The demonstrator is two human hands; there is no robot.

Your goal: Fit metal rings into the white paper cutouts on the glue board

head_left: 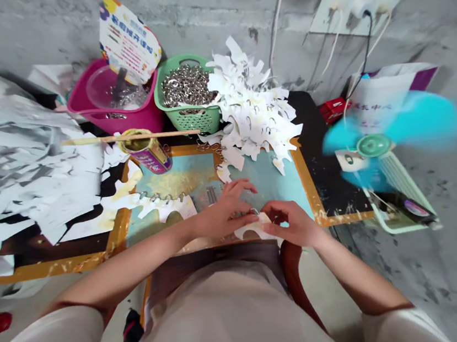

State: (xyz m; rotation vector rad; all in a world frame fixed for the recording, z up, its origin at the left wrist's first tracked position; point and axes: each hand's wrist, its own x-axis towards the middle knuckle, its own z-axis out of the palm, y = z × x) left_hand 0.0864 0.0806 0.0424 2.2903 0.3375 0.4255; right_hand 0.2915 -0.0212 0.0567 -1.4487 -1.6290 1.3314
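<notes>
A small blue electric fan [374, 145] stood beside the bench [329, 181], with its blades blurred. Behind it were a red box [332, 110] and a white paper bag [390, 98]. A white socket panel [353, 11] was on the wall. At left, a printed hand fan [128, 40] leaned in a pink basin [109, 99], near a tin can [147, 153] under a wooden stick [132, 136].

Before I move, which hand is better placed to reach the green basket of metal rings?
Probably your left hand: it is nearer the green basket. Your right hand is farther away, and its fingers are on the white paper piece.
</notes>
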